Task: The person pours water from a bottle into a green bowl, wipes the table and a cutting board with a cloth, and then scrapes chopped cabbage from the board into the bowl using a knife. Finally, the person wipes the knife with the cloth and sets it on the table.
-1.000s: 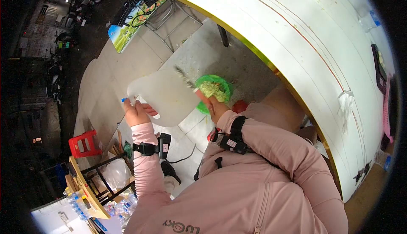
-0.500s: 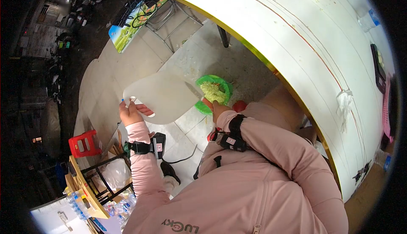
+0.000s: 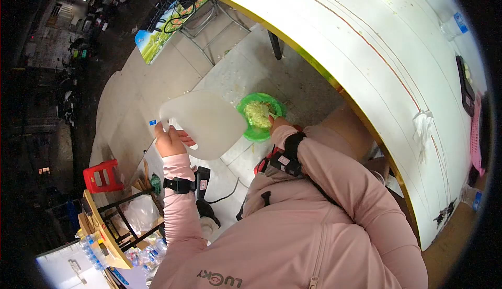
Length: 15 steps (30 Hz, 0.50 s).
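Note:
My left hand (image 3: 171, 140) grips a pale, translucent cutting board (image 3: 212, 121) by its handle slot, with fingers through the opening. The board is held over the floor, and its right edge reaches close to a green plastic basin (image 3: 256, 134). Shredded pale-green vegetable (image 3: 256, 112), like cabbage, fills the basin. At the basin's right side, my right hand (image 3: 278, 123) has its curled fingers in the shreds, with some pale strands at the fingertips. Both wrists carry black strapped devices.
A large white table (image 3: 366, 38) with a yellow edge curves along the right, holding a crumpled tissue (image 3: 422, 127). At the lower left are a red plastic stool (image 3: 103, 176) and a black-framed rack with bags and bottles. A folding table (image 3: 157, 40) with cables stands at the back.
My right hand has moved from the board's edge to the shreds in the basin. The cutting board has turned slightly and shifted down. More of the basin's left side now shows.

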### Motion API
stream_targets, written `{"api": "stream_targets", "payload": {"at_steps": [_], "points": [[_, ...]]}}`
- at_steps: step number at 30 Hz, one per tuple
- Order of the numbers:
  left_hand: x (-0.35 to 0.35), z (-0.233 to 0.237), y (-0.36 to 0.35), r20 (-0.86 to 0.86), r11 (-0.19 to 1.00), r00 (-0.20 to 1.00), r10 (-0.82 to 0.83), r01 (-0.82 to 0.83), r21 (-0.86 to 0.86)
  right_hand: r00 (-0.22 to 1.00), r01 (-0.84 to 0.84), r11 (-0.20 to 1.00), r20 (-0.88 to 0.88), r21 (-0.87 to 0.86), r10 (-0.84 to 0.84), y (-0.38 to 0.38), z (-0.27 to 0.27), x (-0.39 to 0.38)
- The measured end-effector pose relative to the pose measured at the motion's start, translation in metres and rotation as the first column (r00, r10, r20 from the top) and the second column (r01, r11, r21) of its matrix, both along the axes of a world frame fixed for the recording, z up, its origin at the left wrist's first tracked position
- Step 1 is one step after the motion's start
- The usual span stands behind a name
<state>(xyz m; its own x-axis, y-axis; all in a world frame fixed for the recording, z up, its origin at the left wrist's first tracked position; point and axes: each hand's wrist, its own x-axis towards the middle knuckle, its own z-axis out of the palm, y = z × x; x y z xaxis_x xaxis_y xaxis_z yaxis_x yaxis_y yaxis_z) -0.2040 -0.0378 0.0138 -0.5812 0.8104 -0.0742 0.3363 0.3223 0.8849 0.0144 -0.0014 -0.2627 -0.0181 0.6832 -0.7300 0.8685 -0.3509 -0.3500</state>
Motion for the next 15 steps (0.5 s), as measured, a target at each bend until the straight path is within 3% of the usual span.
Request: {"api": "stream_targets", "payload": {"at_steps": [5, 7, 9, 12, 15], "points": [[0.013, 0.009, -0.010, -0.035, 0.995, 0.994, -0.102, 0.101, -0.019, 0.928, 0.358, 0.925, -0.063, -0.131, -0.368, 0.010, -0.040, 0.006], [0.024, 0.014, -0.012, -0.252, 0.979, 0.948, -0.196, 0.173, -0.111, 0.924, 0.369, 0.921, -0.061, -0.125, -0.378, 0.009, -0.045, 0.005], [0.035, 0.010, -0.014, -0.275, 0.978, 0.943, -0.187, 0.154, -0.139, 0.979, 0.161, 0.987, -0.128, 0.015, -0.158, 0.000, 0.002, -0.003], [0.044, -0.005, -0.018, -0.363, 0.951, 0.885, -0.290, 0.224, -0.215, 0.968, -0.146, 0.959, -0.165, 0.242, 0.189, -0.009, 0.074, -0.010], [0.044, -0.018, -0.019, -0.409, 0.933, 0.852, -0.327, 0.222, -0.285, 0.979, -0.111, 0.976, -0.150, 0.189, 0.140, -0.004, 0.094, -0.005]]}}
